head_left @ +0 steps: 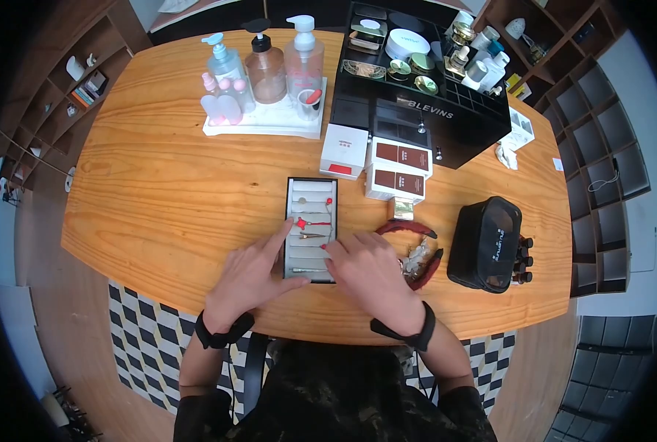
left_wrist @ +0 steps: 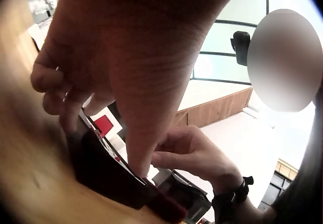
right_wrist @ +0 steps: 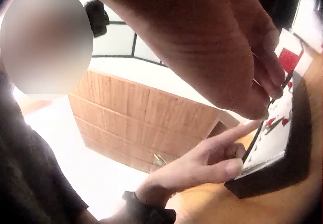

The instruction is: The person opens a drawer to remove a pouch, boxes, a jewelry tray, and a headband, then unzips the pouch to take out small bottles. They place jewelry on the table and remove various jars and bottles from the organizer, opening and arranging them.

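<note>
Several white padded rows cross the black-rimmed tray (head_left: 311,262), which lies on the wooden desk (head_left: 159,184) in front of the person. The padding looks smooth and pale against the dark, straight-sided rim. Slim pieces lie along the rows: near the far end a red bead (head_left: 329,201), then a bright red ornament (head_left: 300,222) with a thin red-and-metal piece beside it, a slender pointed metal piece (head_left: 311,236), and a pale thin piece (head_left: 310,270) at the near end.

The left hand (head_left: 247,276) is at the tray's left side, its grip open, index finger extended to the rim and thumb spread across the near end. The right hand (head_left: 373,272) reaches in from the right with bent fingers; a small red piece (head_left: 323,247) shows at its fingertips, but whether the grip has hold of it I cannot tell.

Right of the tray, a dark red curved piece (head_left: 402,227) lies near a black case (head_left: 483,247). Beyond stand white-and-brown boxes (head_left: 398,168), a black organizer (head_left: 409,118) lettered BLEVINS, and pump bottles (head_left: 266,74) on a white stand (head_left: 269,127).
</note>
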The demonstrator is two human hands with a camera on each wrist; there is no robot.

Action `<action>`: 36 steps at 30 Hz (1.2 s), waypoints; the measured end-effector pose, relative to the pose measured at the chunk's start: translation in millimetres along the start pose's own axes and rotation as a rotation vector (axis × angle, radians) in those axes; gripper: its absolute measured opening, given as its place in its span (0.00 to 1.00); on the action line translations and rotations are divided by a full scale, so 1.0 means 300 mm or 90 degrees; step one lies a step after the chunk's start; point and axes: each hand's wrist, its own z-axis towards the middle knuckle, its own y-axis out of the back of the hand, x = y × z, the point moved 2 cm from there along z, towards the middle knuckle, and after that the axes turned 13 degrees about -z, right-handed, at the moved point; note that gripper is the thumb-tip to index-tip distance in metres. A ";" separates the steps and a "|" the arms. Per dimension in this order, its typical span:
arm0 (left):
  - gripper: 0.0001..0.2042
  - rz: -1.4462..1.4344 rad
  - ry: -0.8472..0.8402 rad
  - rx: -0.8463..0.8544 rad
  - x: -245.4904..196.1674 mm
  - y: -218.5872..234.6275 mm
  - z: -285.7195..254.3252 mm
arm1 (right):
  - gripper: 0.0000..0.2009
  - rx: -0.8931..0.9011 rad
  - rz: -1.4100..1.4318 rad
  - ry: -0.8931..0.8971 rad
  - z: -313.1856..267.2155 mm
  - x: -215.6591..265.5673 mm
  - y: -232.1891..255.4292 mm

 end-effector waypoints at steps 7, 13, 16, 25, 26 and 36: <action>0.50 -0.038 -0.008 -0.011 0.006 0.027 -0.035 | 0.09 0.051 -0.108 0.074 0.071 0.043 -0.093; 0.50 -0.060 -0.031 -0.004 0.005 0.024 -0.037 | 0.05 0.034 0.050 -0.008 0.078 -0.005 -0.047; 0.50 -0.062 -0.033 0.002 -0.009 0.024 -0.037 | 0.04 -0.004 0.170 -0.073 0.097 -0.078 0.047; 0.52 -0.066 -0.019 0.038 0.004 0.002 -0.034 | 0.03 -0.046 0.386 -0.212 0.170 -0.241 0.220; 0.52 -0.057 -0.023 0.028 0.011 -0.001 -0.035 | 0.03 -0.046 0.386 -0.208 0.178 -0.253 0.219; 0.52 -0.062 0.040 0.050 0.003 0.007 -0.033 | 0.04 -0.105 0.396 -0.198 0.255 -0.285 0.286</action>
